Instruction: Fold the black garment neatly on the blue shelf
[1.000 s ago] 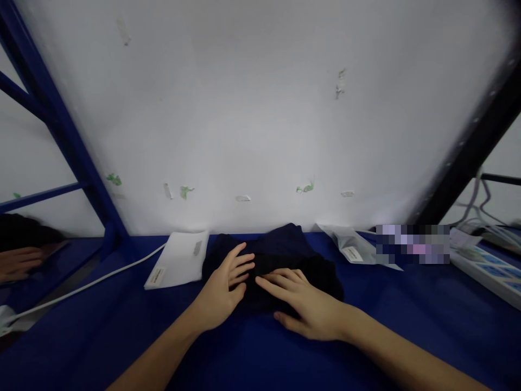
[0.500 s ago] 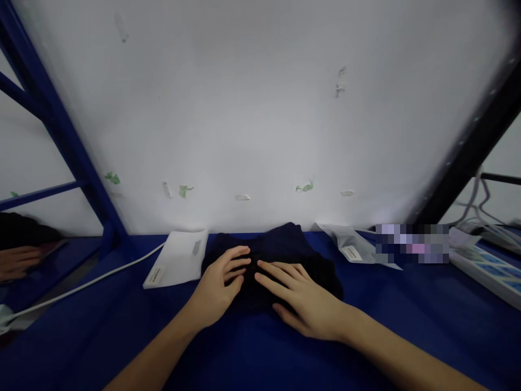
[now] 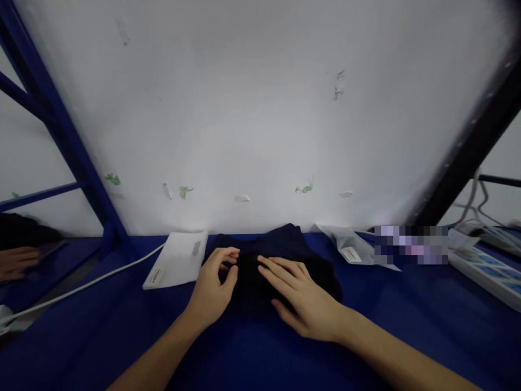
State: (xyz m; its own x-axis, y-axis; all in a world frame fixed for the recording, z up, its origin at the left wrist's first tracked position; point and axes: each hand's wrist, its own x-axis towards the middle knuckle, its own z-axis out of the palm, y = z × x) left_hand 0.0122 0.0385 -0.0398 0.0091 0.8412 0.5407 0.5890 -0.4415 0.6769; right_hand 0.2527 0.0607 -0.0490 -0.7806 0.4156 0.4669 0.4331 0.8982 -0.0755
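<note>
dark garment [image 3: 280,260] bunched on blue table [image 3: 407,315], just in front of white wall [image 3: 260,108], between white packet [image 3: 177,263] and clear bag [image 3: 350,247]. right hand [image 3: 303,298] flat on top, fingers spread, pinning cloth down. left hand [image 3: 214,288] curled at left edge, thumb and fingers closing on fabric, probably pinching a fold; too dark to confirm.
</note>
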